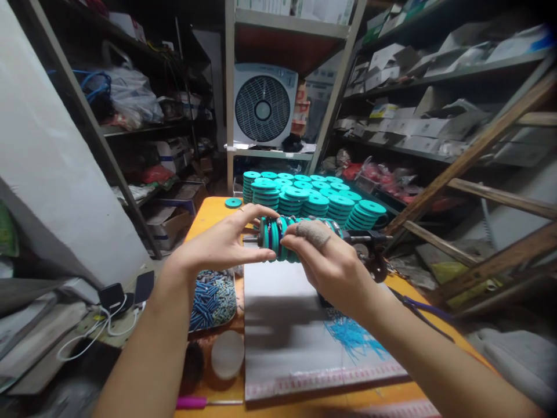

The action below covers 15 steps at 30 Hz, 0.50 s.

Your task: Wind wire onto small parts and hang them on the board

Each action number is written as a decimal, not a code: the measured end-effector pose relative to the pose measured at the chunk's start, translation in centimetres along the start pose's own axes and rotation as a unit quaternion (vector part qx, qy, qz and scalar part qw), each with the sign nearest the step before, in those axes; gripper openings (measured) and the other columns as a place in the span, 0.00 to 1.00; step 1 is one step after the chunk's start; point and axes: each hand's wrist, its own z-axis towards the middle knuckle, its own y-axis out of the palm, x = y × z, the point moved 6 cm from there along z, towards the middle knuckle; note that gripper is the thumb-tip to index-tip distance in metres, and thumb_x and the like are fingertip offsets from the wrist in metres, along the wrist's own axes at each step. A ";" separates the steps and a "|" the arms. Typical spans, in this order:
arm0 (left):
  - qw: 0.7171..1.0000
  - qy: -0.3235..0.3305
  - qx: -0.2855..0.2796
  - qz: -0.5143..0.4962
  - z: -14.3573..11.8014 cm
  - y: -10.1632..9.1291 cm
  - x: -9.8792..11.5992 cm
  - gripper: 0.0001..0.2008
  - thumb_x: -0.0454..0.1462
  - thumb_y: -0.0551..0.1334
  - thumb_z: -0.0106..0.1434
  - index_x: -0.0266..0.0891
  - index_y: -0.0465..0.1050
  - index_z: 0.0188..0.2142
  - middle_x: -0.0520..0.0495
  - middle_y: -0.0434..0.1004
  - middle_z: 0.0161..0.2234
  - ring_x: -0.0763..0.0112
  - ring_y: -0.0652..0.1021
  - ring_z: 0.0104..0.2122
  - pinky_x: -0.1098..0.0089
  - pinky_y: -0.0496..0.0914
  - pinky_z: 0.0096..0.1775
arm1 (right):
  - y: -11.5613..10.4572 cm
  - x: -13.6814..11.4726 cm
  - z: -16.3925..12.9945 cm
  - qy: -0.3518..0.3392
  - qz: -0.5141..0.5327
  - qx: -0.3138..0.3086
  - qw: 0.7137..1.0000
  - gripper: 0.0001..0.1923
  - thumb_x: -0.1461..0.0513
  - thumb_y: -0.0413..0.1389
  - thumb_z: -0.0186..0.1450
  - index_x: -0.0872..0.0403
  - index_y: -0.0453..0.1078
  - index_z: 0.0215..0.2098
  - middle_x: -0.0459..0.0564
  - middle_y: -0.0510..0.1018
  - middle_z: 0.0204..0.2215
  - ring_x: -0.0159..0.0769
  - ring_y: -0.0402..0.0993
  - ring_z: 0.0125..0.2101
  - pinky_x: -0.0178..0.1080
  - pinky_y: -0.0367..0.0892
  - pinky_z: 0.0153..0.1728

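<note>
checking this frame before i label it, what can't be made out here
Head view:
- Middle of the teal disc row: covered by the right hand.
- Rod's far end and clamp: dark, partly behind that hand.
- Left hand: contact with the row unclear.
- Shelf box labels: too small, blurred.

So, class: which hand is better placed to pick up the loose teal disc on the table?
Left. The left hand is open and nearer the disc; the right hand grips the disc stack.
</note>
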 end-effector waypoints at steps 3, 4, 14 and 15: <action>1.000 -0.002 0.003 -0.001 0.0 0.0 0.0 0.27 0.42 0.67 0.55 0.50 0.63 0.53 0.47 0.68 0.52 0.65 0.73 0.51 0.62 0.74 0.51 | 0.1 0.2 -0.6 0.013 0.020 0.011 1.000 0.15 0.68 0.54 0.59 0.55 0.72 0.44 0.45 0.70 0.46 0.20 0.66 0.48 0.29 0.68 0.53; 1.000 -0.004 0.002 -0.002 0.0 0.0 0.0 0.27 0.42 0.67 0.55 0.50 0.62 0.53 0.47 0.68 0.52 0.65 0.74 0.50 0.62 0.74 0.50 | 0.1 0.3 -0.8 0.019 0.032 0.015 0.999 0.16 0.68 0.54 0.58 0.55 0.72 0.44 0.45 0.70 0.46 0.19 0.66 0.49 0.27 0.68 0.54; 1.000 -0.008 -0.007 0.005 -0.1 -0.2 -0.2 0.28 0.47 0.68 0.55 0.54 0.62 0.53 0.51 0.66 0.53 0.68 0.73 0.51 0.64 0.73 0.50 | 0.5 0.3 -2.1 -0.021 0.045 0.002 0.999 0.22 0.68 0.57 0.57 0.56 0.69 0.51 0.44 0.66 0.53 0.27 0.63 0.57 0.34 0.69 0.60; 1.000 -0.010 -0.008 0.005 -0.1 -0.2 -0.3 0.28 0.47 0.67 0.55 0.54 0.62 0.53 0.51 0.66 0.53 0.67 0.73 0.51 0.64 0.73 0.50 | 0.7 0.2 -2.2 -0.027 0.039 0.001 0.999 0.23 0.67 0.57 0.57 0.56 0.69 0.52 0.44 0.65 0.54 0.28 0.61 0.58 0.34 0.68 0.61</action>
